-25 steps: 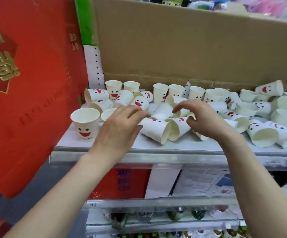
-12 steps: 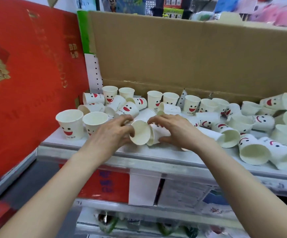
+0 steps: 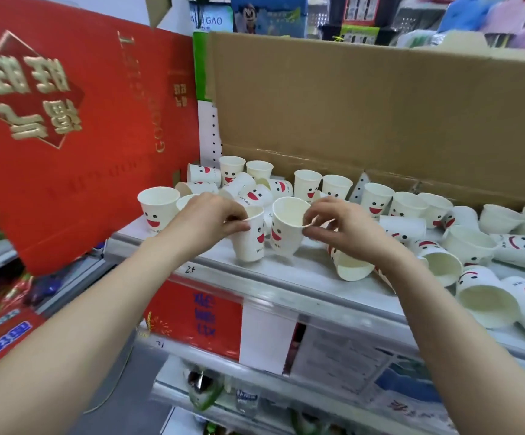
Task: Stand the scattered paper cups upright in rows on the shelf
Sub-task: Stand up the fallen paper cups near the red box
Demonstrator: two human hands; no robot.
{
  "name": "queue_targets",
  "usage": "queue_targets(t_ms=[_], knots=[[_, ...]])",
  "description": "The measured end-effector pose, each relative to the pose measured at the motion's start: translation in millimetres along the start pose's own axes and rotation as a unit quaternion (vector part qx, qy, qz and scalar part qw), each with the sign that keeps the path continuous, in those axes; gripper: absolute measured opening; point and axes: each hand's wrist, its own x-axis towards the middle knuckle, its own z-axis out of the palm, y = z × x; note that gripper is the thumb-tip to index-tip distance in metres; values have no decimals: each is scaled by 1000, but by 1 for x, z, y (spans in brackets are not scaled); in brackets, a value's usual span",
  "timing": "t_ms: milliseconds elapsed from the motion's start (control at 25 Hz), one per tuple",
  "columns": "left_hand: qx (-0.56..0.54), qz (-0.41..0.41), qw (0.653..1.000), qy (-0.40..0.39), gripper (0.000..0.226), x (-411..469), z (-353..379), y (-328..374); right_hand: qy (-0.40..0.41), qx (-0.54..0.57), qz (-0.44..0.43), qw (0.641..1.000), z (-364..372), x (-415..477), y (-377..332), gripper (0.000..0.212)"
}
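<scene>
Fingers of the left hand (image 3: 211,219) pinch a smiley paper cup (image 3: 250,235) by its rim, lowering it upright near the shelf (image 3: 286,274) front; the right hand (image 3: 346,229) pinches a second, tilted cup (image 3: 286,229) just beside it, likely to extend the front row.

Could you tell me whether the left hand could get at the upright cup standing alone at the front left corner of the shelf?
Probably yes. The upright cup stands just left of the left hand with nothing between them, but that hand's fingers already pinch another cup, which must be set down first.
</scene>
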Motion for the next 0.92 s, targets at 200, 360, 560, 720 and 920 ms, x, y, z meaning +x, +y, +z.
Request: queue_targets(t_ms=[200, 360, 560, 720, 920], knots=[[28, 45, 997, -52, 14, 7, 7, -8, -82, -120, 63, 987, 0, 2, -3, 28], [29, 69, 996, -48, 16, 9, 8, -12, -11, -118, 36, 992, 9, -1, -11, 41], [35, 78, 995, -45, 14, 13, 11, -11, 38, -187, 24, 981, 34, 2, -26, 22], [45, 84, 994, -46, 14, 8, 7, -22, 4, -152, 44, 987, 28, -1, -26, 19], [31, 97, 994, -40, 14, 8, 9, -27, -27, -152, 52, 987, 23, -3, -20, 20]])
